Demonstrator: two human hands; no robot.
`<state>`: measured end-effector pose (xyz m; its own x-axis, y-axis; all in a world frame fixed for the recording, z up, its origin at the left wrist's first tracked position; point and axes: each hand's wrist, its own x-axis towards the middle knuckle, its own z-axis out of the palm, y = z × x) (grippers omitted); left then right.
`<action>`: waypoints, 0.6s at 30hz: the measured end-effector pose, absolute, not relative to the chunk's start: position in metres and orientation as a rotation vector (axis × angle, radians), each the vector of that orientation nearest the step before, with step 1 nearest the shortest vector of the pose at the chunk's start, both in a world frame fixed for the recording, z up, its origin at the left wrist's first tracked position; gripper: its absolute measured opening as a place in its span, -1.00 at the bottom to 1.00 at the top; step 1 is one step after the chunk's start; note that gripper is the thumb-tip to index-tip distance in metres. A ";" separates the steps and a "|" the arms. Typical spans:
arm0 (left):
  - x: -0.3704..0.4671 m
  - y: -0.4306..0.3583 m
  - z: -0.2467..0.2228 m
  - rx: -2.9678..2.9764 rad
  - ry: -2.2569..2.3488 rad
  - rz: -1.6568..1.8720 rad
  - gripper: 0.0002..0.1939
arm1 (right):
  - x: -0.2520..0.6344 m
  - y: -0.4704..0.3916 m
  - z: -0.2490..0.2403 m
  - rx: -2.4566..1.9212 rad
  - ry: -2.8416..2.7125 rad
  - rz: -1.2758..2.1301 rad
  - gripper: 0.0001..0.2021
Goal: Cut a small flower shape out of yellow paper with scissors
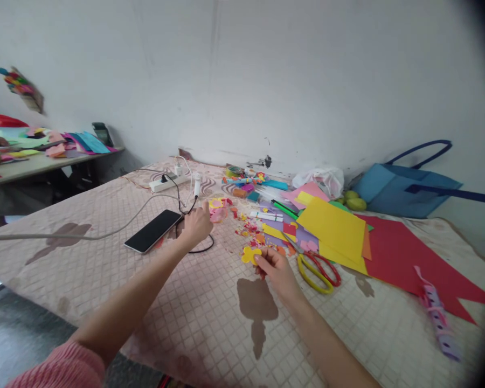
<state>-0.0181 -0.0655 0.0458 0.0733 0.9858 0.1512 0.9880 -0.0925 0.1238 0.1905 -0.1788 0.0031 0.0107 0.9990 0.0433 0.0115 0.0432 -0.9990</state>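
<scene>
In my right hand (277, 269) a yellow flower-shaped cutout (250, 255) is pinched between thumb and fingers, just above the tablecloth. My left hand (198, 223) reaches forward beside the black phone (153, 231), with the back of the hand hiding most of its fingers. Pink and yellow cutouts (217, 209) lie right by its fingertips. Past them stands a small white device (197, 185) with a black cable. Scissors with yellow and red handles (319, 272) rest to the right of my right hand. Small colourful paper scraps (248, 229) are scattered between the hands.
Yellow sheets (331, 226) and red paper (404, 253) cover the right side. A green cutter (285, 209), a blue bag (404, 186) and a purple paper strip (438, 318) lie there too. A white power strip (165, 184) trails cables. Another table (32, 167) stands at left, with a person's hand.
</scene>
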 end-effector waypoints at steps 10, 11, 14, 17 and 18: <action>-0.040 -0.111 0.044 -2.720 -2.018 -0.745 -0.43 | 0.191 -0.177 0.001 -1.206 -1.235 1.163 -0.74; -0.046 -0.111 0.046 -2.684 -2.041 -0.846 -0.46 | 0.189 -0.175 0.001 -1.207 -1.237 1.169 -0.75; -0.056 -0.111 0.052 -2.700 -1.991 -1.141 -0.56 | 0.180 -0.166 0.004 -1.200 -1.254 1.194 -0.75; -0.048 -0.115 0.052 -2.960 -1.883 -1.325 -0.65 | 0.167 -0.154 0.010 -1.176 -1.299 1.219 -0.73; -0.042 -0.117 0.051 -3.081 -1.839 -1.343 -0.67 | 0.162 -0.150 0.013 -1.166 -1.316 1.225 -0.72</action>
